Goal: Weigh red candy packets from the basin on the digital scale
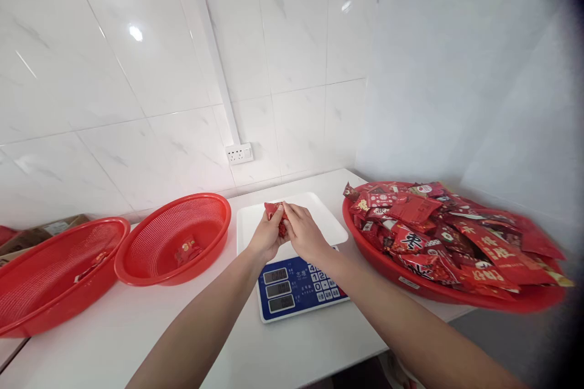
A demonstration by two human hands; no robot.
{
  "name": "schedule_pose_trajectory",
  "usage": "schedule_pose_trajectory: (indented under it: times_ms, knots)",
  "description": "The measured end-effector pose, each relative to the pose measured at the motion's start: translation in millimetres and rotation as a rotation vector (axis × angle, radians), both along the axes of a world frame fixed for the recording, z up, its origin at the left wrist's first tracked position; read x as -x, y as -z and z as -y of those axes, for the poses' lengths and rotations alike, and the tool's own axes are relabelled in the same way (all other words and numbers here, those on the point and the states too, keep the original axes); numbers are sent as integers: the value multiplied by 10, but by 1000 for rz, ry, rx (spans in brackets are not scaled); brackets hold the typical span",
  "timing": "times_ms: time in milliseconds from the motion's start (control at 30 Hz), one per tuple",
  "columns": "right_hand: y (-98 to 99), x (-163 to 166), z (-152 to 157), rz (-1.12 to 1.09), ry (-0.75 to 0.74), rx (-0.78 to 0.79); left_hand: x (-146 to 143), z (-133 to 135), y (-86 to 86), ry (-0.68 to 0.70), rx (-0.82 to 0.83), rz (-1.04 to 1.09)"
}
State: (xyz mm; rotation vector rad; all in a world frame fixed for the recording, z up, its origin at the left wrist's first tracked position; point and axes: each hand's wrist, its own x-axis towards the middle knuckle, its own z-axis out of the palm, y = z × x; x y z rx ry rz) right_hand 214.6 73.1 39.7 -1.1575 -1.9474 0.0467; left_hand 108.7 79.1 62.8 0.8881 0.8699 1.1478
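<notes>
My left hand point(266, 236) and my right hand point(305, 232) meet over the white pan of a digital scale point(319, 219). Both are closed on a small red packet point(275, 211) held between the fingertips, just above the pan. The scale's blue front panel point(298, 287) with its displays and keypad lies below my wrists. A large red basin point(438, 292) heaped with several red packets point(438, 231) stands to the right of the scale.
Two red mesh baskets sit left of the scale: the nearer basket point(137, 261) holds one red packet point(187, 250), the far-left basket point(27, 316) holds another. Cardboard boxes point(41, 234) stand behind them. A wall socket point(239, 153) is on the tiled wall.
</notes>
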Motion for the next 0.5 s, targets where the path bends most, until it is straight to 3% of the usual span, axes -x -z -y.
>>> schedule_pose_trajectory:
  times_ms: [233, 500]
  knots:
    - [-133, 129, -9, -99, -181, 18, 200, 22, -101, -128, -74, -2]
    - [-220, 337, 15, -69, -174, 72, 236, 33, -134, -195, -139, 12]
